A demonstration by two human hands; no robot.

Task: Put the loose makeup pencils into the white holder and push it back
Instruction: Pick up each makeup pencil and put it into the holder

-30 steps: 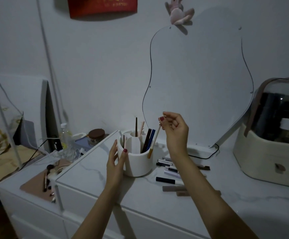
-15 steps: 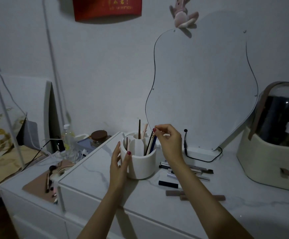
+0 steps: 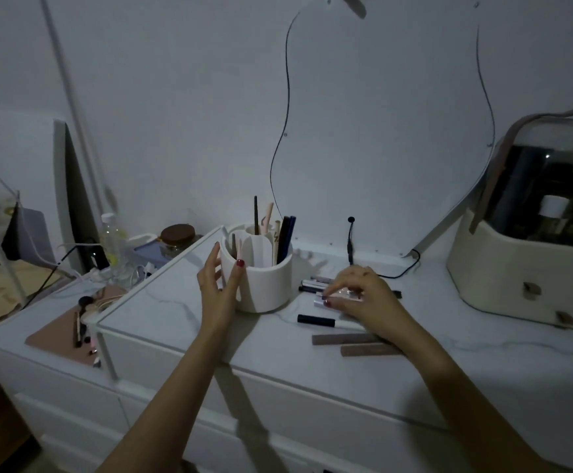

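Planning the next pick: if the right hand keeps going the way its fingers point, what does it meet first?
The right hand points left across the loose pencils; beyond them it would likely meet the white holder, though depth is unclear.

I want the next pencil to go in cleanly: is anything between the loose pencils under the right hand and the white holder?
Nothing visible: bare tabletop separates the loose pencils from the white holder.

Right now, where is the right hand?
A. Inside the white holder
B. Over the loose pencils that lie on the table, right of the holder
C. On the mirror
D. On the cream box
B: the right hand reaches down onto the loose pencils beside the white holder, while the left hand steadies the holder.
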